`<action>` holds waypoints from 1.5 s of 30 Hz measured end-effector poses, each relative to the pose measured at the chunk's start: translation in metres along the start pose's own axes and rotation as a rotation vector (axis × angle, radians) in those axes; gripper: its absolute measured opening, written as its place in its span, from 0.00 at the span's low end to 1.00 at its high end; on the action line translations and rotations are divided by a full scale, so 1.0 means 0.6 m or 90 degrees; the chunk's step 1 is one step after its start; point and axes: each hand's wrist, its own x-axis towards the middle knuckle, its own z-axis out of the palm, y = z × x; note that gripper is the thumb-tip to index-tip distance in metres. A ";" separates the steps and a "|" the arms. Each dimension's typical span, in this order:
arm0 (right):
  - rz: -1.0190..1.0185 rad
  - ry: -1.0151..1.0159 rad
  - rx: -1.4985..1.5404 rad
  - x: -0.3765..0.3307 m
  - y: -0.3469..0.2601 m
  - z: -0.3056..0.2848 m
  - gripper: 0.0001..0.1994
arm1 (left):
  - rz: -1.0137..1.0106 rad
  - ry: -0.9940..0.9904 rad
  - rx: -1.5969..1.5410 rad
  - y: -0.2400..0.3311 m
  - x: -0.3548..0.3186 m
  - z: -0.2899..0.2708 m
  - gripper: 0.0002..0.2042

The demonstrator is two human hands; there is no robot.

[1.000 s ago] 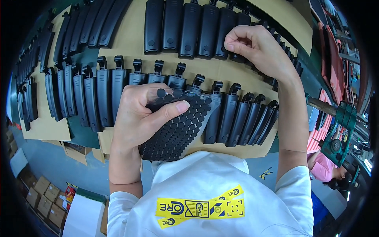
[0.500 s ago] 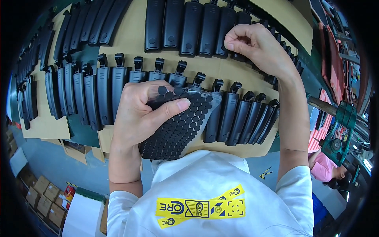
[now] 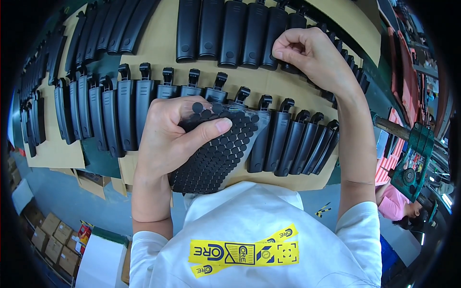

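Observation:
My left hand (image 3: 165, 137) grips a clear sheet of round black stick-on pads (image 3: 211, 156), thumb on top near its upper edge, fingers behind it. The pads sit in close rows, and the sheet hangs tilted over the table's near side. At the back row, my right hand (image 3: 307, 55) is closed in a pinch, its fingertips at the lower end of a long black plastic part (image 3: 274, 36). Whatever is between those fingertips is hidden. Beside it, another black part (image 3: 253, 36) has a round disc near its lower end, as do its neighbours.
Several more black parts (image 3: 127, 113) with hinged clips lie in rows on cardboard (image 3: 144, 165) over a green table. At the right stands a green metal clamp (image 3: 410, 165) on a bar. A person in pink (image 3: 394, 201) is beyond it. Cartons (image 3: 62, 233) are stacked at lower left.

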 end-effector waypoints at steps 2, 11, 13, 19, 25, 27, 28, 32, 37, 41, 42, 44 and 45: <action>0.006 0.007 -0.011 -0.002 -0.005 0.000 0.03 | 0.005 -0.002 -0.001 -0.002 0.000 0.000 0.09; 0.007 0.058 -0.052 -0.007 -0.018 0.010 0.02 | 0.011 0.005 0.001 0.000 0.000 0.002 0.09; 0.004 0.070 -0.065 -0.008 -0.019 0.012 0.02 | 0.009 0.002 0.003 0.000 0.000 0.001 0.08; 0.003 0.107 -0.071 -0.013 -0.024 0.021 0.01 | 0.011 0.003 0.003 -0.003 0.001 0.001 0.08; 0.015 0.165 -0.068 -0.021 -0.025 0.030 0.01 | 0.015 0.003 0.007 -0.001 0.001 0.000 0.08; -0.031 0.217 -0.070 -0.028 -0.018 0.038 0.02 | 0.010 0.005 0.006 -0.001 -0.001 -0.001 0.08; -0.054 0.242 -0.070 -0.031 -0.016 0.042 0.03 | 0.007 0.007 0.006 -0.001 -0.003 -0.001 0.08; -0.122 0.294 -0.150 -0.056 -0.013 0.062 0.05 | 0.002 0.010 0.007 -0.003 -0.002 0.002 0.08; -0.222 0.333 -0.263 -0.057 -0.008 0.078 0.06 | -0.030 0.011 0.050 0.010 0.001 0.003 0.10; -0.239 0.339 -0.334 -0.047 -0.006 0.090 0.05 | -0.056 0.002 0.041 0.006 -0.006 0.002 0.11; -0.262 0.334 -0.347 -0.045 -0.005 0.092 0.04 | -0.052 0.013 0.035 0.007 -0.006 0.003 0.11; -0.299 0.336 -0.355 -0.039 0.000 0.095 0.02 | -0.044 0.015 0.041 0.003 -0.006 -0.002 0.10; -0.313 0.344 -0.349 -0.036 0.003 0.095 0.02 | -0.038 0.007 0.054 0.002 -0.005 -0.006 0.10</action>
